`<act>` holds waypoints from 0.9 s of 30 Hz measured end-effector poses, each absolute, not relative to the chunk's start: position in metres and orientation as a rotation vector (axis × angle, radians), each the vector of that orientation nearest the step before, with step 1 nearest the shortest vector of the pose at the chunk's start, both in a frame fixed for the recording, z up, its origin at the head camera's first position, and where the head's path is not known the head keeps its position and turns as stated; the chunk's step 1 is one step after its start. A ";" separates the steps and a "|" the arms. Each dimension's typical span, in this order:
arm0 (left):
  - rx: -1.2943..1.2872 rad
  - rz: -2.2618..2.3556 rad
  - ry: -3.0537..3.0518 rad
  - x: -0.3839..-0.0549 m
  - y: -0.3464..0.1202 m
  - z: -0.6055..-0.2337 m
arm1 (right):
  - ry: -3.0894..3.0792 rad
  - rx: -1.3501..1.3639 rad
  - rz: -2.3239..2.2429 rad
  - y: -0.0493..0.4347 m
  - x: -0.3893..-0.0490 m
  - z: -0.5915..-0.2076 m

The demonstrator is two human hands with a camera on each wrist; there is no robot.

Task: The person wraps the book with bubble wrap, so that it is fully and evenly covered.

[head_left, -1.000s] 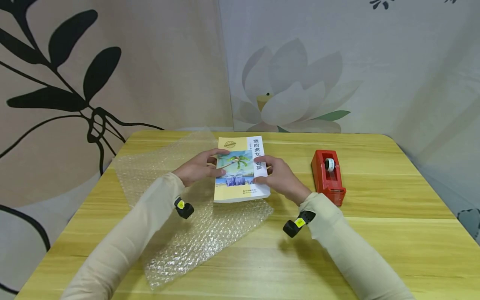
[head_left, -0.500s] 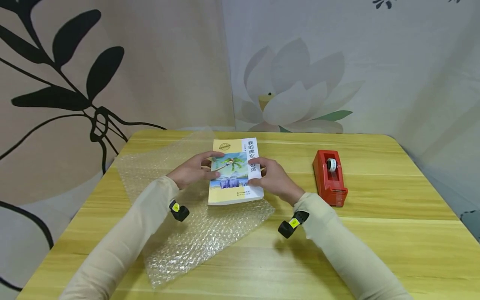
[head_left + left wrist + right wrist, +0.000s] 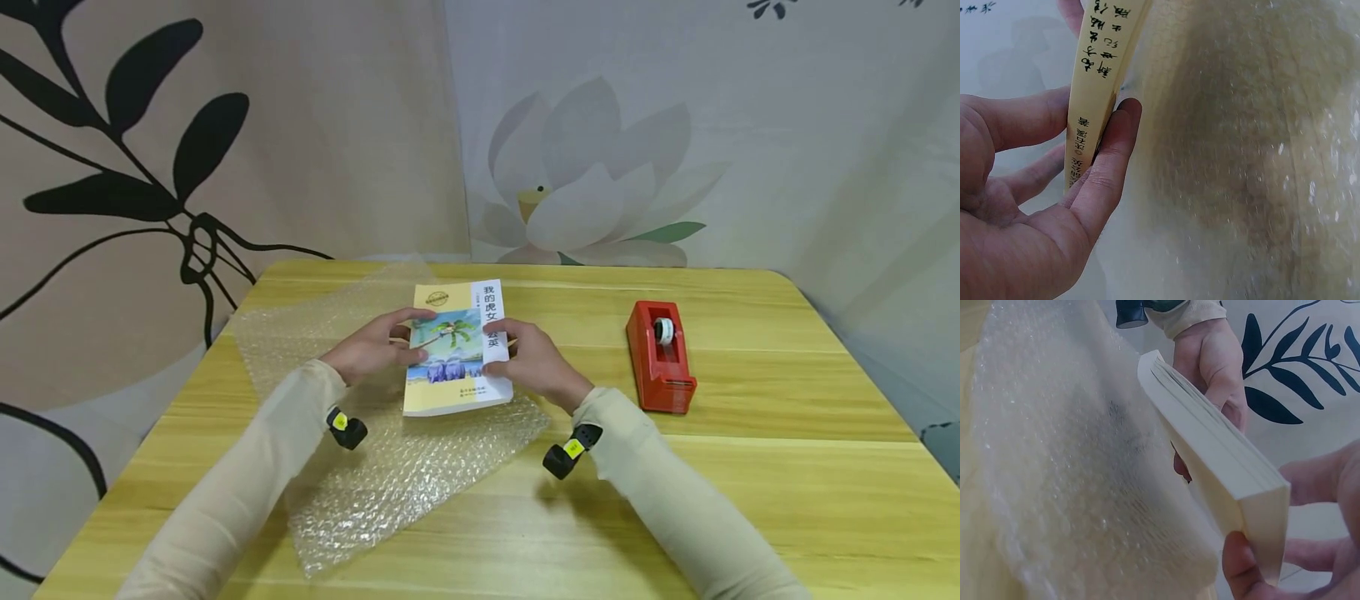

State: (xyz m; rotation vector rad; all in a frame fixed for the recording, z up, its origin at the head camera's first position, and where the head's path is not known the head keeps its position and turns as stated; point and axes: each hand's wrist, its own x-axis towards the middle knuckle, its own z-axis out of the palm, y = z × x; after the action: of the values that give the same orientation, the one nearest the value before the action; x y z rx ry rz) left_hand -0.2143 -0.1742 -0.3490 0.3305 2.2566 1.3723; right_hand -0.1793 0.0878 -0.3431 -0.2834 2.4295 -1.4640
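A paperback book with a palm-tree cover is held by both hands over a sheet of bubble wrap. My left hand grips its left edge, thumb on the cover and fingers reaching beneath. Along the opposite edge, my right hand pinches it the same way. The left wrist view shows the yellow spine between thumb and fingers. Seen from the right wrist, the page block is tilted and raised above the wrap, with a fingertip against the underside.
A red tape dispenser with a roll of tape stands to the right on the wooden table. Behind the table's far edge hangs a printed backdrop. The bubble wrap lies slantwise across the table's left and middle.
Both hands have carried the book to the left and slightly nearer, farther over the bubble wrap. Their hold on it looks the same, and the wrap and tape dispenser stay in place.
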 end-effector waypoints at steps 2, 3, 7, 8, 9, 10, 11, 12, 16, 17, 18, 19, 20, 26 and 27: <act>0.320 1.369 2.259 -0.214 -0.177 -0.350 | 2.427 -0.286 -1.463 0.085 -0.180 -0.345; 0.316 1.364 2.262 -0.214 -0.178 -0.351 | 2.423 -0.288 -1.464 0.084 -0.180 -0.345; 0.292 1.353 2.274 -0.213 -0.181 -0.352 | 2.410 -0.290 -1.471 0.080 -0.180 -0.346; 0.290 1.353 2.276 -0.213 -0.182 -0.353 | 2.410 -0.289 -1.470 0.079 -0.180 -0.346; 0.289 1.355 2.275 -0.213 -0.182 -0.353 | 2.409 -0.287 -1.471 0.079 -0.180 -0.346; 0.286 1.360 2.273 -0.213 -0.183 -0.353 | 2.411 -0.284 -1.468 0.078 -0.179 -0.346; 0.286 1.363 2.269 -0.213 -0.183 -0.353 | 2.416 -0.279 -1.463 0.077 -0.179 -0.346; 0.286 1.367 2.267 -0.213 -0.183 -0.353 | 2.421 -0.273 -1.458 0.077 -0.179 -0.346; 0.286 1.376 2.263 -0.212 -0.186 -0.352 | 2.435 -0.257 -1.441 0.073 -0.180 -0.346; 0.290 1.376 2.265 -0.212 -0.187 -0.352 | 2.437 -0.254 -1.441 0.072 -0.179 -0.347; 0.291 1.377 2.266 -0.212 -0.188 -0.352 | 2.440 -0.256 -1.440 0.071 -0.180 -0.347; 0.292 1.376 2.269 -0.211 -0.189 -0.352 | 2.440 -0.258 -1.441 0.070 -0.180 -0.348; 0.292 1.377 2.271 -0.211 -0.191 -0.352 | 2.440 -0.263 -1.444 0.069 -0.180 -0.348; 0.283 1.373 2.288 -0.209 -0.198 -0.352 | 2.422 -0.272 -1.454 0.063 -0.178 -0.349; 0.283 1.373 2.289 -0.208 -0.199 -0.352 | 2.420 -0.271 -1.452 0.062 -0.178 -0.349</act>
State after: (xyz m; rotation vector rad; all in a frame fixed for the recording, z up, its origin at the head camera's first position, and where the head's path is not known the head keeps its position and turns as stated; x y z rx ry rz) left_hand -0.2084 -0.1987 -0.3520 0.2828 2.2891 1.3730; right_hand -0.1777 0.0620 -0.3486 -0.2711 2.4201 -1.4522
